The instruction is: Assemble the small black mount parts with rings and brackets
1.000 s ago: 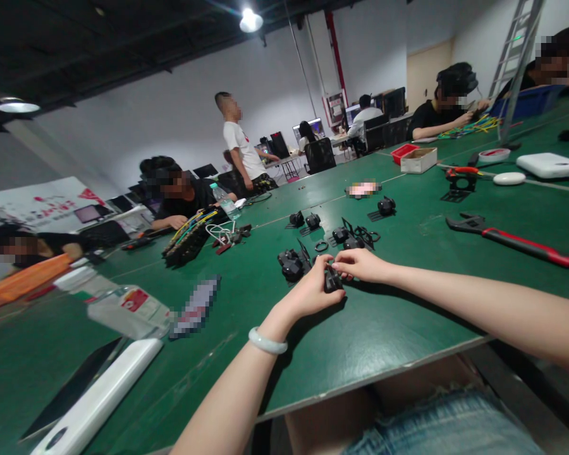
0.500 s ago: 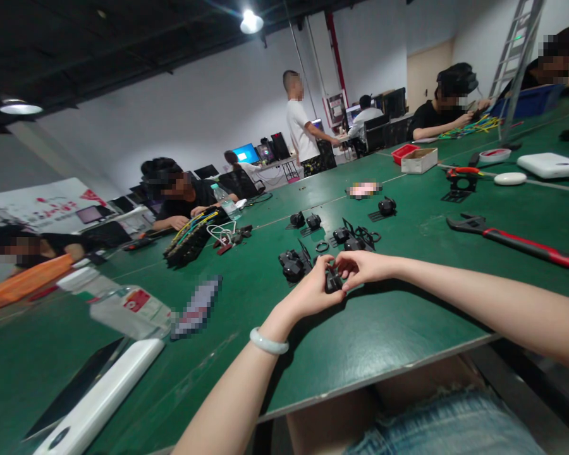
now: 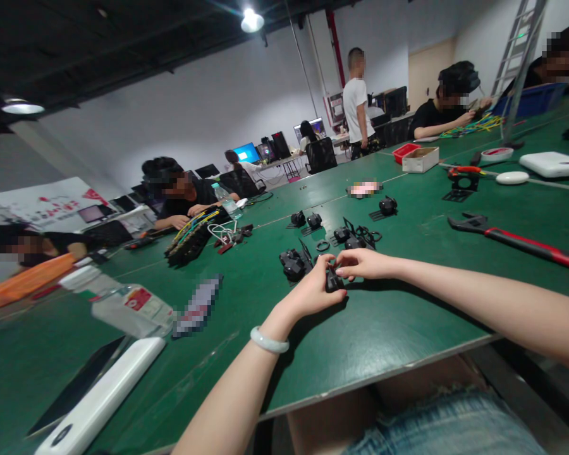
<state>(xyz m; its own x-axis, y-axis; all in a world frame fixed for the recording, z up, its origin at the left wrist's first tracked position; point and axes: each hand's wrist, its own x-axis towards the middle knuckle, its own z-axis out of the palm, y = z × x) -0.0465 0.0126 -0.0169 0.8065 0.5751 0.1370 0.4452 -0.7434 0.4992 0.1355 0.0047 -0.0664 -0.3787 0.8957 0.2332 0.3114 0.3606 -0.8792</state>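
My left hand (image 3: 318, 285) is curled round a small black plastic part (image 3: 333, 280) low over the green table, thumb in front and fingers behind. From the other side, my right hand (image 3: 363, 263) pinches at the upper edge of that same part, its fingertips close together. The fingers partly cover the part, so its exact kind is hard to make out. Just left of it sits a cluster of similar black parts (image 3: 294, 264) with slotted brackets. Beyond my fingers lie more black bracketed parts (image 3: 353, 237) and a black ring (image 3: 322, 245).
An adjustable wrench (image 3: 521, 243) with red-black handle lies right. Left are a tilted plastic bottle (image 3: 128, 306) and a white elongated device (image 3: 104, 395). A small open box (image 3: 421, 160) stands farther back. Co-workers (image 3: 184, 196) sit around the table; one person (image 3: 358, 107) stands behind.
My right thumb and fingers have drawn up to the part's upper edge; the thumb was lower before. My left hand stays almost still. The standing person in the background has moved right.
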